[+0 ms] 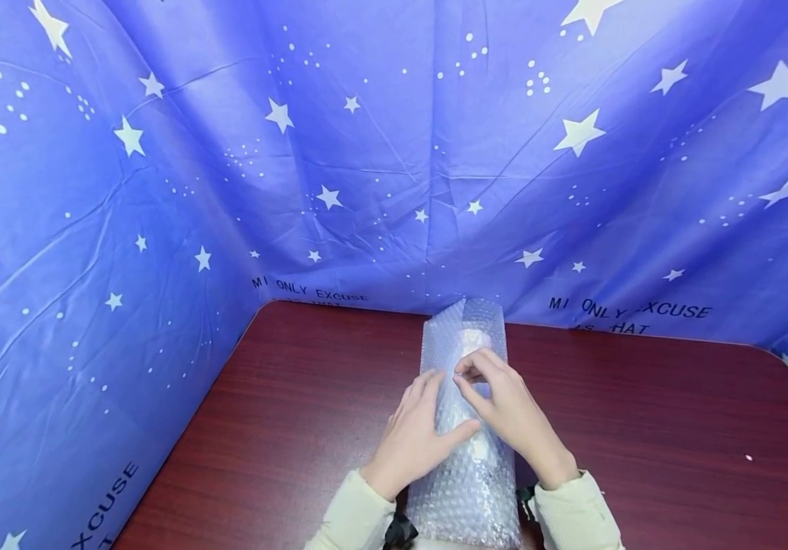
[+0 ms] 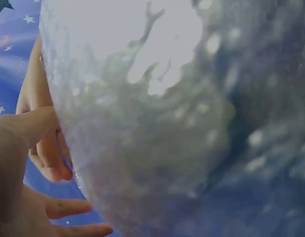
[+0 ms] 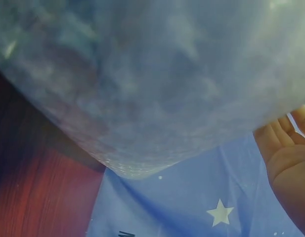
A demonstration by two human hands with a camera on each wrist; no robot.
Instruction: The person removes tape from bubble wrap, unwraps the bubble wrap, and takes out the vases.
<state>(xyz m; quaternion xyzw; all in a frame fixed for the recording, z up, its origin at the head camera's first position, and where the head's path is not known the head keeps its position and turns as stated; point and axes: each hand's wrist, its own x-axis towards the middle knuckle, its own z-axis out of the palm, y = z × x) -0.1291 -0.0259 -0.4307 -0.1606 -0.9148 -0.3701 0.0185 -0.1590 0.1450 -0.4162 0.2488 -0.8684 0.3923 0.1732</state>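
A long bundle of clear bubble wrap (image 1: 463, 489) lies lengthwise on the table in the head view, its far end flattened near the back edge. Whatever is inside cannot be made out. My left hand (image 1: 413, 439) rests on its left side, fingers extended and thumb reaching across the top. Over the right side, my right hand (image 1: 509, 405) bends its thumb and index finger together, pinching the wrap's surface near the middle. In both wrist views the blurred bubble wrap (image 2: 142, 123) (image 3: 182, 84) fills most of the picture and hides part of the hands.
The dark red wooden table (image 1: 284, 428) spreads to both sides of the bundle. A blue curtain with white stars (image 1: 380, 153) hangs along the back and left. A small white speck (image 1: 748, 457) lies on the table at the right.
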